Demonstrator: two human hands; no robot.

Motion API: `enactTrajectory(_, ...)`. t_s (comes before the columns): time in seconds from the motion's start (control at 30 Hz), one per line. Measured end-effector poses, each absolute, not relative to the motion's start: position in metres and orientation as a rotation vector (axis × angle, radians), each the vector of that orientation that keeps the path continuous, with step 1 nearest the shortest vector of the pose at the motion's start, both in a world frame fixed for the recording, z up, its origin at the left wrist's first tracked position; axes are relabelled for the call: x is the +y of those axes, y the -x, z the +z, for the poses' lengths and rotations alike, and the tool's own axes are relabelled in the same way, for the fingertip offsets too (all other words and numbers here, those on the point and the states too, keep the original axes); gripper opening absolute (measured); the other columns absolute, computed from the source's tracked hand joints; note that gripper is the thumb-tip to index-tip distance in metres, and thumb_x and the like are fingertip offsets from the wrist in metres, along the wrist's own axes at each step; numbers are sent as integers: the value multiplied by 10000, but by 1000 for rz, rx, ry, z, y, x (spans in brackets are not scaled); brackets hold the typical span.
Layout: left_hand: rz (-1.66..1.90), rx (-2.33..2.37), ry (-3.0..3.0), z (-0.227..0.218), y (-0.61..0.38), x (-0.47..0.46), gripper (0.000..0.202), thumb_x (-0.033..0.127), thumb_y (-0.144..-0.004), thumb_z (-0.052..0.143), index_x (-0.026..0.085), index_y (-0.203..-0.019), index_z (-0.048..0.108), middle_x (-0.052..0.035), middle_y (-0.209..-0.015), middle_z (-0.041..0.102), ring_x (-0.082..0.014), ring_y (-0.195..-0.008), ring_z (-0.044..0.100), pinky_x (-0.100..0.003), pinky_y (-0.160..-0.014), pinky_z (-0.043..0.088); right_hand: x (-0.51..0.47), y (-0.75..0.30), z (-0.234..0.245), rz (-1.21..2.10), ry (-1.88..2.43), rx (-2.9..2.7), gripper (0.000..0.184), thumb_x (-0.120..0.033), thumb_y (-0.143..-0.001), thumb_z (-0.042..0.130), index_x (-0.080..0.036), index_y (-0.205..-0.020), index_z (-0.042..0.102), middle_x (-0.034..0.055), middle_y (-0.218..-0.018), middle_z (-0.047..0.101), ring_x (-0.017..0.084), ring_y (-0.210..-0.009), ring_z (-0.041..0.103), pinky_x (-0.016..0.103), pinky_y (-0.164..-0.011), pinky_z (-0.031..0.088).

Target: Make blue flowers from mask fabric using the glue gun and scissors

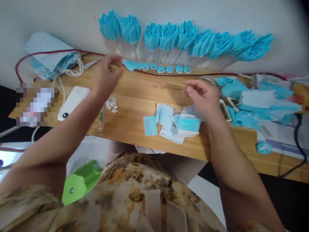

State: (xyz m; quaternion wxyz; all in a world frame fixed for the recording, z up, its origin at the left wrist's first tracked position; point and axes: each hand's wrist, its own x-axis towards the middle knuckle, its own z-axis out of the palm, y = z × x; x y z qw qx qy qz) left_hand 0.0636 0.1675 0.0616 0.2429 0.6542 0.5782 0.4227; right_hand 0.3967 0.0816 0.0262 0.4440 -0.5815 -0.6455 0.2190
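Note:
My left hand (108, 73) hovers over the back of the wooden table (135, 93), near the left end of a row of small folded blue pieces (159, 68). It is smeared by motion and its fingers look loosely curled. My right hand (202, 95) hangs with fingers curled together just above a pile of cut blue and white mask squares (172, 124). Nothing shows in it. A single blue square (150, 125) lies left of the pile. Blue folded flowers on sticks (183, 37) lean against the wall.
Small white bits (111, 105) and a thin tube (100, 120) lie by my left forearm. A white device (72, 103) and a bag of masks (54, 61) sit at the left. Scissors (227, 104) and blue scraps (260, 100) lie on the right. A green stool (79, 182) stands below.

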Motion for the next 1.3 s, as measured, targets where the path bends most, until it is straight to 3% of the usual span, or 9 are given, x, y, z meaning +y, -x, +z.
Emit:
enactTrajectory(0.13,661,1039,-2231,60,-74,71,131,249,-942,640,178,-936,750,-53,-867,743,-161,-748,632,-290,-688,458,63,-375,46,501,1279,-1987,239,-322,-922,657,-287,-1125,777,30,-951,796,229,-885,742,422,-865,592)
enactTrajectory(0.3,387,709,-2544,36,-87,26,244,283,-1011,534,161,-970,741,-128,-1003,735,-227,-885,649,-351,-779,468,59,-360,41,499,900,-2380,272,-295,-953,643,-273,-1194,766,52,-1221,780,269,-1183,683,489,-1035,531)
enactTrajectory(0.43,458,831,-2483,27,-85,27,296,253,-1017,504,152,-846,723,-107,-884,700,-215,-832,618,-346,-761,450,62,-360,33,488,861,-2466,221,-256,-963,616,-260,-1090,796,57,-1213,787,280,-1228,664,515,-1035,519)
enactTrajectory(0.57,764,1006,-1905,34,-81,37,162,279,-921,667,169,-812,716,-52,-851,688,-165,-801,617,-289,-738,460,64,-369,39,489,862,-2332,209,-299,-981,601,-255,-1032,799,57,-1112,806,258,-1131,710,481,-1027,531)
enactTrajectory(0.77,947,910,-862,43,-103,66,247,374,-806,806,156,-805,689,-21,-780,663,-117,-684,607,-229,-609,489,57,-373,54,590,994,-2098,395,-362,-993,603,-273,-1373,657,60,-1292,753,254,-1218,687,465,-1084,508)
enactTrajectory(1.03,1031,848,-829,53,-135,74,240,300,-748,869,153,-735,680,16,-668,604,-77,-562,548,-192,-514,474,60,-363,41,679,1001,-2202,780,-432,-903,714,-284,-1598,393,98,-1478,631,309,-1376,565,520,-1144,438)
enactTrajectory(1.13,1065,889,-871,51,-131,71,226,287,-759,857,156,-721,677,20,-656,597,-75,-547,543,-185,-497,461,62,-358,34,606,1004,-2314,687,-266,-876,681,-266,-1534,481,90,-1386,685,300,-1318,595,501,-1114,453)
enactTrajectory(1.23,1158,940,-843,48,-118,71,197,279,-828,793,167,-739,658,24,-652,590,-82,-553,556,-192,-513,470,64,-358,29,502,993,-2410,421,-142,-852,576,-232,-1244,698,79,-1154,762,277,-1157,664,466,-1052,482)
enactTrajectory(1.3,1234,961,-813,47,-109,72,201,286,-866,756,174,-750,636,28,-647,583,-85,-550,559,-197,-517,475,66,-361,27,456,982,-2419,328,-115,-847,536,-220,-1082,739,72,-1027,772,262,-1067,684,449,-1009,498)
